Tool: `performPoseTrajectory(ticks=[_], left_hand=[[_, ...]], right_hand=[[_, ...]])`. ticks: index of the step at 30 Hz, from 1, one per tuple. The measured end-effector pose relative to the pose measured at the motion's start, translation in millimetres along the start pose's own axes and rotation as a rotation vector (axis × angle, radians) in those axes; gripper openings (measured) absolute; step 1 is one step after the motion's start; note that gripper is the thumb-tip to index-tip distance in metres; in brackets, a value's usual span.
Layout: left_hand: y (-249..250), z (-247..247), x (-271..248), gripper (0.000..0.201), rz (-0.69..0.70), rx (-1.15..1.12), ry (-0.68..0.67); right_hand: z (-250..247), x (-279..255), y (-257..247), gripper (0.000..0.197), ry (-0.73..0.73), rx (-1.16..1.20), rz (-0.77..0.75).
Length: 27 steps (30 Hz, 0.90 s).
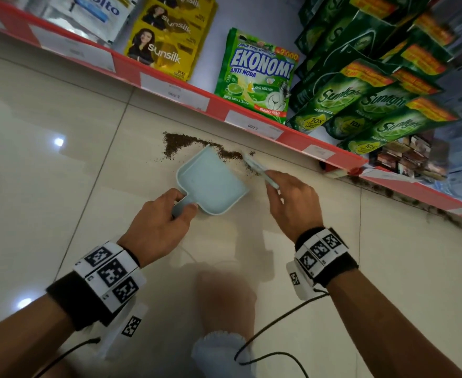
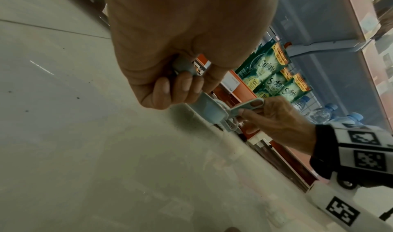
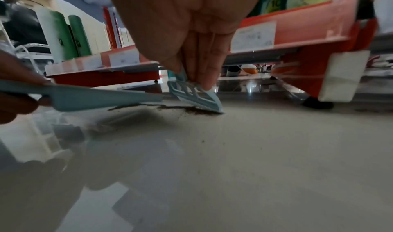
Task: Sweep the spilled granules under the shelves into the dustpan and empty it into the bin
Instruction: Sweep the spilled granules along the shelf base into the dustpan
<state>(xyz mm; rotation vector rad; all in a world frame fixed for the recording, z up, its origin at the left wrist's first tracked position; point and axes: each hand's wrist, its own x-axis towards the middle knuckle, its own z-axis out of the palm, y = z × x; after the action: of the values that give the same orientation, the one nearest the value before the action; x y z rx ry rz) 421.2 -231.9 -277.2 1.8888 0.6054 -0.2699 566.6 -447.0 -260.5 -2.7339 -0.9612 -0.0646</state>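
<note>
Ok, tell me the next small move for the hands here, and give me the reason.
Probably draw the small brush in the right hand leftward along the floor toward the dustpan, which the left hand holds by its handle. The dustpan looks empty, its front lip lies at the line of granules, and the brush edge already touches the right end of that line.

We reach both bare forearms forward and down, each wrist banded in black with white coded markers. Our left hand curls in a grip around a handle; our right hand pinches with fingers pointing down.
</note>
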Motion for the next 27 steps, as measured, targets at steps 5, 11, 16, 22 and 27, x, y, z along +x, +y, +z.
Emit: performPoseTrajectory(ticks=[5, 11, 16, 22, 27], left_hand=[[-2.3, -0.5, -0.9, 0.022, -0.003, 0.000, 0.008], [-5.3, -2.6, -2.7, 0.023, 0.003, -0.006, 0.010], [-7.7, -4.5, -4.9, 0.021, 0.003, -0.008, 0.017], [-7.4, -5.0, -3.5, 0.022, -0.006, -0.012, 0.011], [-3.6, -1.8, -0.2, 0.023, 0.006, -0.021, 0.002]], right_hand=[[-13.9, 12.6, 34.1, 0.015, 0.134, -0.239, 0.184], [-7.4, 14.8, 61.9, 0.018, 0.056, -0.356, 0.376], [1.9, 15.6, 60.0, 0.024, 0.066, -0.345, 0.415], [10.2, -2.4, 25.7, 0.021, 0.063, -0.098, 0.145], [0.8, 11.1, 45.2, 0.013, 0.220, -0.200, 0.292]])
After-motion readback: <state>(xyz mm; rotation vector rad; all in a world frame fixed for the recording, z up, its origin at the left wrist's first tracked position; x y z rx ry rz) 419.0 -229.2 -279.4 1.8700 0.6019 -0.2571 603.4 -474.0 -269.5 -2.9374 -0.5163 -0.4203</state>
